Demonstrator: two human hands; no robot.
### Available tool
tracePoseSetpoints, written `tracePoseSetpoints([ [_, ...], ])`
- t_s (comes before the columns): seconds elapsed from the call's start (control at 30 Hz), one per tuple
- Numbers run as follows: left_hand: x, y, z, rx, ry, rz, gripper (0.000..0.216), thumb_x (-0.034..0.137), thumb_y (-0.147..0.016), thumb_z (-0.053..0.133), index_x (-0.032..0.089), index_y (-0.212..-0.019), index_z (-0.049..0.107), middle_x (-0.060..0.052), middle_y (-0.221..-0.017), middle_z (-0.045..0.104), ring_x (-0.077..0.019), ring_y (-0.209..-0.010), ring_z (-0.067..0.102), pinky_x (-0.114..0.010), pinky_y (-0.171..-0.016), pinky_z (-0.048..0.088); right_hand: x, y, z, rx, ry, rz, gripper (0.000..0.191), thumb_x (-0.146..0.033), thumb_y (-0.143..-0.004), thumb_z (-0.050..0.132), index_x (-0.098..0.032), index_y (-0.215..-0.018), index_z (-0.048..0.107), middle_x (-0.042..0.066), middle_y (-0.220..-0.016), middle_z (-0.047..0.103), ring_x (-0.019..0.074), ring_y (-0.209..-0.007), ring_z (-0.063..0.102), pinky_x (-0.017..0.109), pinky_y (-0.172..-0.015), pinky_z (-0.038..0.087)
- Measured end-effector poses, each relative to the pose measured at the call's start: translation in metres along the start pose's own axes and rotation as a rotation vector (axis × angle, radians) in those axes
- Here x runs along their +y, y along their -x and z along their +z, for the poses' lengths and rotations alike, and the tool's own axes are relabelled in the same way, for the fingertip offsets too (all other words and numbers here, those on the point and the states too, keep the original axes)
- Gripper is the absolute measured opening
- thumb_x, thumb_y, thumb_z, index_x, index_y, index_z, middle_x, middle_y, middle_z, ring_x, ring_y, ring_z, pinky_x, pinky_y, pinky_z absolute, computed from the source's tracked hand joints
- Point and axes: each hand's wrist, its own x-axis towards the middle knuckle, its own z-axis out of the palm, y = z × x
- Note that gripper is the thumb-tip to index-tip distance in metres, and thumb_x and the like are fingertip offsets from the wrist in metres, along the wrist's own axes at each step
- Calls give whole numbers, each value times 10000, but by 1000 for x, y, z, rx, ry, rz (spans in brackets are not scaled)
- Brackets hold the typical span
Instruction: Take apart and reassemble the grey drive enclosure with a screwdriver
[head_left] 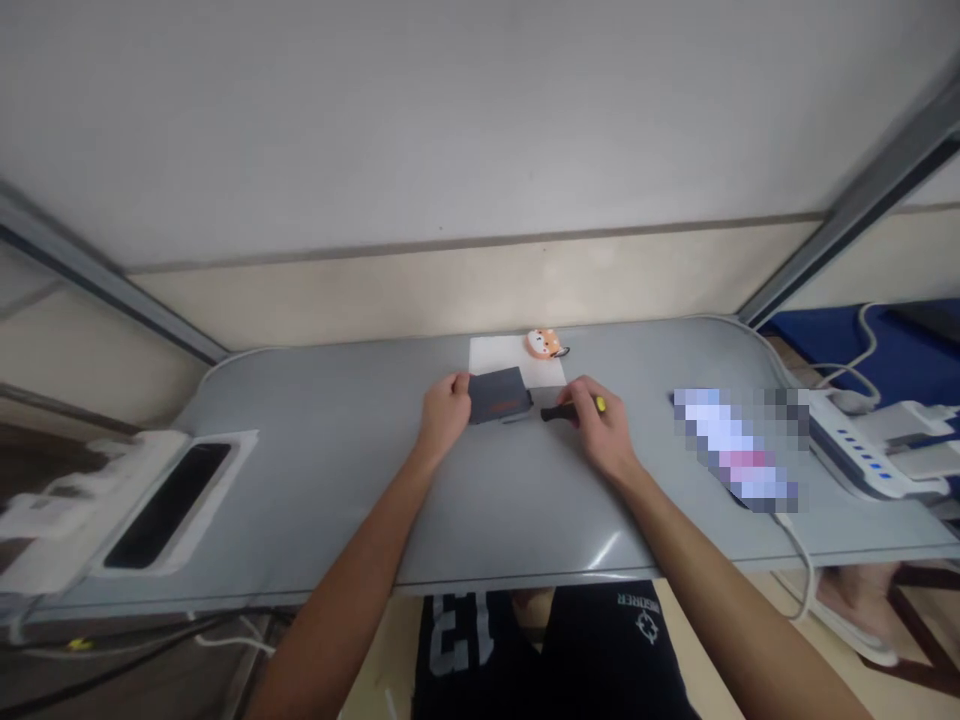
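My left hand (444,418) is closed around the left end of a dark grey flat box (498,394) with faint reddish marking on its front. A small dark bit sticks out at the box's right end. In my right hand (598,420) is a short black tool with a yellow end (559,410), its black tip pointing left toward the box. A small gap separates the tip from the box. Just behind lies a white sheet (495,352), partly covered by the box. An orange and white animal-face trinket (543,343) with a dark loop rests at the sheet's back right.
On the right lie a phone with a lit, pixelated screen (731,450) and a white power strip (870,450) with plugs and cables. A dark phone (169,505) on white paper sits at left beside white chargers (52,520). Metal posts and a wall bound the grey table (337,400).
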Motion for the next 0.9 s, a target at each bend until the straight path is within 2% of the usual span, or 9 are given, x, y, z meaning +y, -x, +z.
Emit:
tracePoseSetpoints([
  [0.3, -6, -12, -30, 27, -49, -86, 420, 289, -1027, 377, 148, -965, 768, -169, -1032, 785, -297, -991, 719, -362, -848, 510, 10, -12, -9, 188, -25, 93, 416, -489, -1004, 474, -217, -724, 619, -6, -673, 533, 162, -652, 501, 295, -604, 387],
  [0.6, -14, -13, -21, 0, -68, -86, 423, 268, -1029, 364, 155, -916, 756, -169, -1010, 783, -293, -967, 717, -367, -842, 510, 3, -12, -1, 40, -68, 112, 399, -526, -1004, 475, -215, -804, 624, -20, -675, 536, 150, -639, 496, 286, -648, 402],
  [0.9, -12, -11, -17, 4, -138, -72, 430, 255, -1033, 346, 170, -879, 738, -171, -1002, 772, -290, -973, 704, -362, -851, 498, 9, -15, -4, 88, -94, 194, 412, -527, -991, 472, -220, -771, 636, -22, -652, 518, 148, -608, 491, 280, -604, 391],
])
